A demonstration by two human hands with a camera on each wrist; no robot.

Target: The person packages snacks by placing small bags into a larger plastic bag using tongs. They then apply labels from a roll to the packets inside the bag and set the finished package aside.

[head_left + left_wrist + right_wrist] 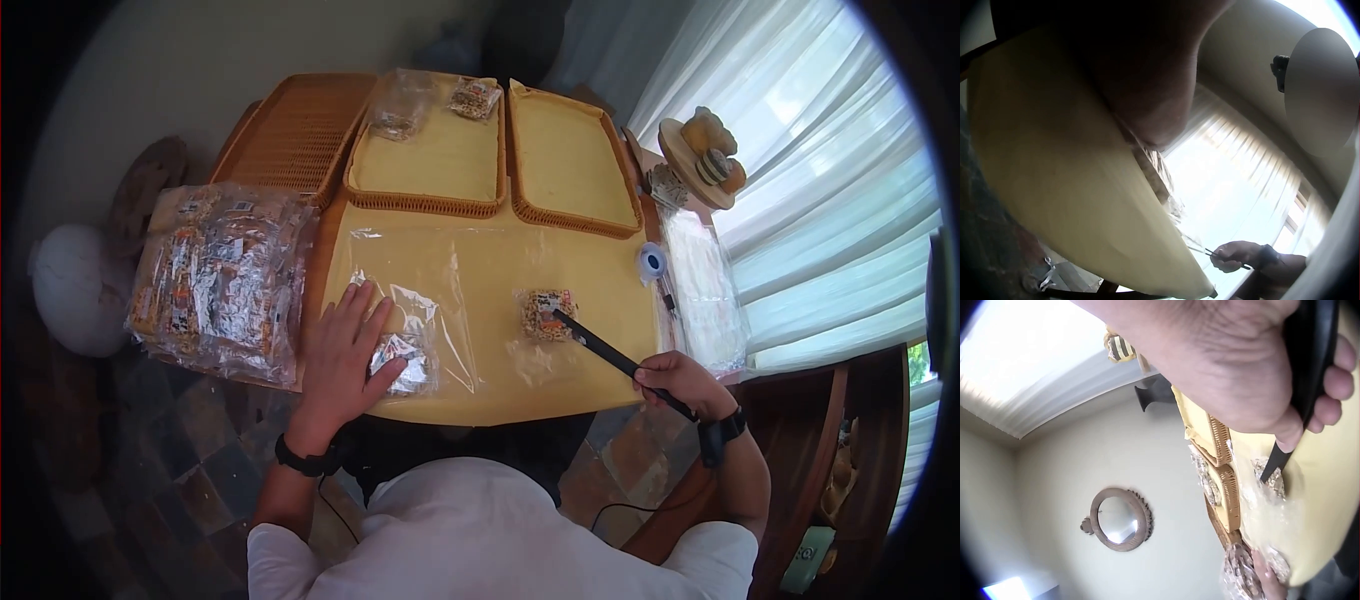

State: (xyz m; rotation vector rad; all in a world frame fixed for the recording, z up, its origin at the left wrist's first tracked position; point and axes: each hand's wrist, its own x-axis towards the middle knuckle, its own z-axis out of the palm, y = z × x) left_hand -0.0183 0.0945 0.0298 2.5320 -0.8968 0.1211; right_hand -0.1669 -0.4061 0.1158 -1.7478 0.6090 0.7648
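A left hand [345, 355] rests with spread, straight fingers on clear plastic film [455, 290], its thumb at a shiny wrapped packet [412, 362]. The right hand [680, 385] grips a long black tool [610, 355], whose far end lies over a second wrapped packet [545, 318] with brown pieces inside. In the right wrist view the right hand [1241, 369] has its fingers curled round the black tool [1310, 369], the tip at the packet [1277, 481]. The left wrist view shows the right hand [1235, 255] at a distance; whether the tip touches the packet cannot be told.
Wicker trays [290, 135] stand along the back; the middle lined tray [425, 175] holds small packets, beside another lined tray [575, 165]. A large pile of bagged packets [220, 285] lies left. At right are a tape roll [652, 262], plastic bags [708, 300] and a round wooden stand [690, 165].
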